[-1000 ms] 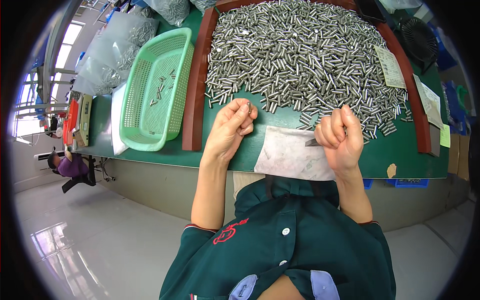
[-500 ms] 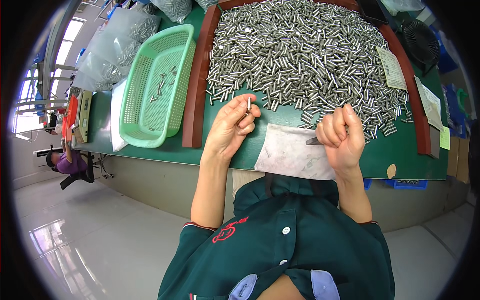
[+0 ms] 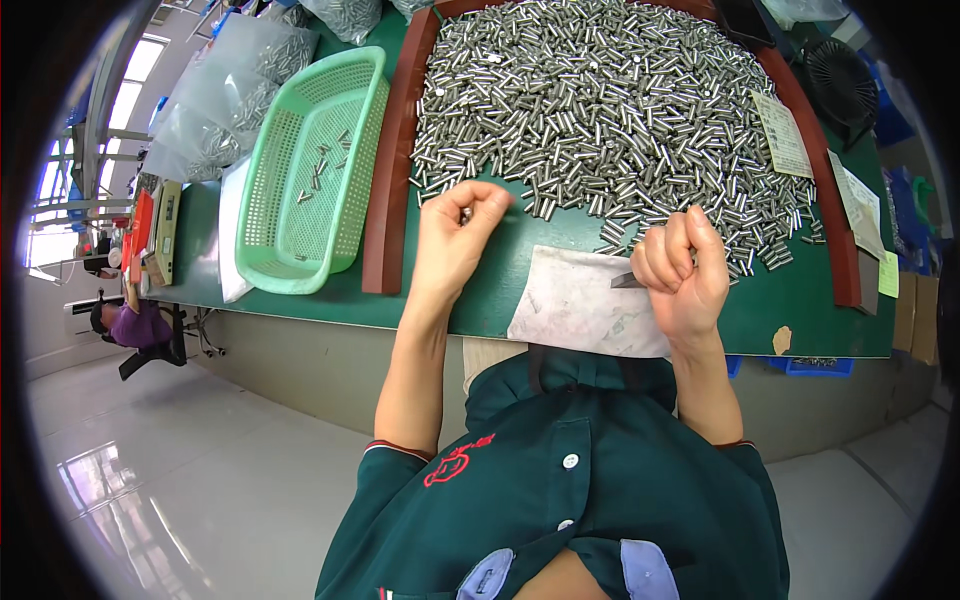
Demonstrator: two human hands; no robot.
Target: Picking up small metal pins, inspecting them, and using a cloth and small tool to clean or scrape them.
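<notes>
My left hand [image 3: 458, 232] is closed at the near left edge of a wide heap of short steel pins [image 3: 600, 110]. A bit of a pin [image 3: 466, 214] glints inside its curled fingers; the rest is covered by the hand. To the right, my right hand [image 3: 682, 270] makes a fist around a dark, narrow metal tool [image 3: 627, 281], whose tip sticks out on the left over a stained white cloth [image 3: 570, 300]. What kind of tool it is stays hidden by the fingers.
Left of the red-brown wooden border [image 3: 388, 200] stands a green plastic basket [image 3: 250, 215] with several pins in it. Bags of pins [image 3: 215, 110] lie behind it. A small black fan [image 3: 838, 85] and paper sheets [image 3: 785, 135] are at the right. A person [image 3: 140, 325] sits far left.
My left hand has turned over and curled its fingers; the pin that stood upright at its fingertips is now mostly hidden. My right hand has stayed almost still.
</notes>
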